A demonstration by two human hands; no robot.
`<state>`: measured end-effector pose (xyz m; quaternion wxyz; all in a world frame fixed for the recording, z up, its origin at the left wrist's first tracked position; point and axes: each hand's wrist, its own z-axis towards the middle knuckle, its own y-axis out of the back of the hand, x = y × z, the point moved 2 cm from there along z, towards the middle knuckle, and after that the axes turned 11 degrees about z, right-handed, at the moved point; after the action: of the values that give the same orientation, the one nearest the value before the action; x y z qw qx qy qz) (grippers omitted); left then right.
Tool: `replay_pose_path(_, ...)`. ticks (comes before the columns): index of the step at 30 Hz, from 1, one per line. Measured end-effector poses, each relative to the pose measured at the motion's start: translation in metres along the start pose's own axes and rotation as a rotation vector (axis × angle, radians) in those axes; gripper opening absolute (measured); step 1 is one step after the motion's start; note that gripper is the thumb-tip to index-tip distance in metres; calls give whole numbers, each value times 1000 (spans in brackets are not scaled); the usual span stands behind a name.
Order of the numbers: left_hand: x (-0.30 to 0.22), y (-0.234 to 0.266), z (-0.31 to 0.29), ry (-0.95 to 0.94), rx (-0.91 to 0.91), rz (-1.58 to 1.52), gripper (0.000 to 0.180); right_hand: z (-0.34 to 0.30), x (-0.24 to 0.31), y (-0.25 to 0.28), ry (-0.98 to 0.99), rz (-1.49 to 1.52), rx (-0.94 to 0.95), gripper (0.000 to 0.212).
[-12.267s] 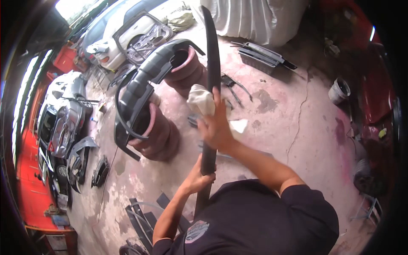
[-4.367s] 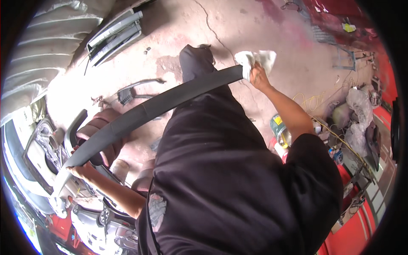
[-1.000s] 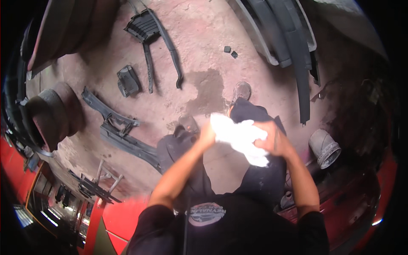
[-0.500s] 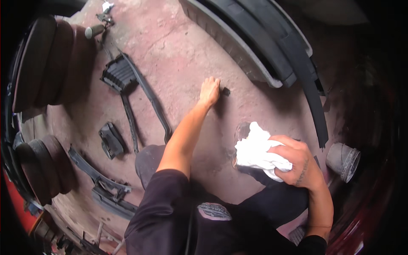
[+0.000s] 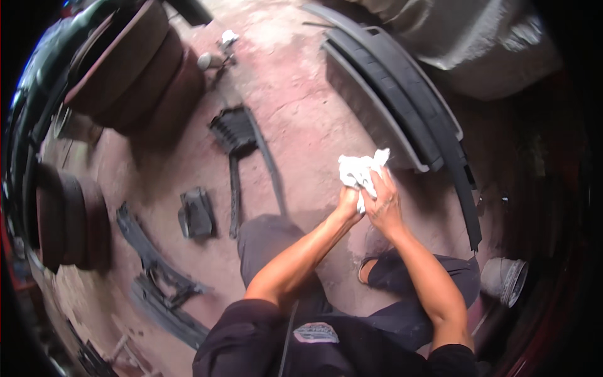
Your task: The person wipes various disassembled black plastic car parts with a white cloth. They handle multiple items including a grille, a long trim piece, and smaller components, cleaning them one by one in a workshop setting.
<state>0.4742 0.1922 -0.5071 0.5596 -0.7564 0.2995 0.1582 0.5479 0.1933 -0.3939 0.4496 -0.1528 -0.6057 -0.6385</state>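
My two hands meet in front of my knees, above the floor. A crumpled white cloth point(image 5: 358, 171) is bunched between and above them. My right hand point(image 5: 385, 207) is closed on the cloth, fingers pointing up into it. My left hand point(image 5: 349, 202) is curled closed against the cloth's lower side. Its fingertips are covered, so whatever it grips does not show. Part of the cloth hangs down between the two hands.
Long dark bumper-like panels point(image 5: 389, 88) lie at the far right, a grey bucket point(image 5: 496, 279) at the right. Black plastic parts point(image 5: 235, 131), a small black piece point(image 5: 196, 213) and trim strips point(image 5: 151, 251) lie left. Stacked dark round shapes point(image 5: 119, 75) stand far left.
My left hand has come off the floor, where it was beside a small dark piece, to meet my right hand. The right hand has moved forward and leftward with the cloth. My view has shifted.
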Motion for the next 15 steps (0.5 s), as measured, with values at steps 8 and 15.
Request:
replay_pose_path(8,-22,24,-16,-3,40,-245,28,21,-42,-53,-167,-139,-209,30)
replay_pose_path(15,-37,45,-11,26,26,-125,33,-15,-22,-80,34,15,-259,30)
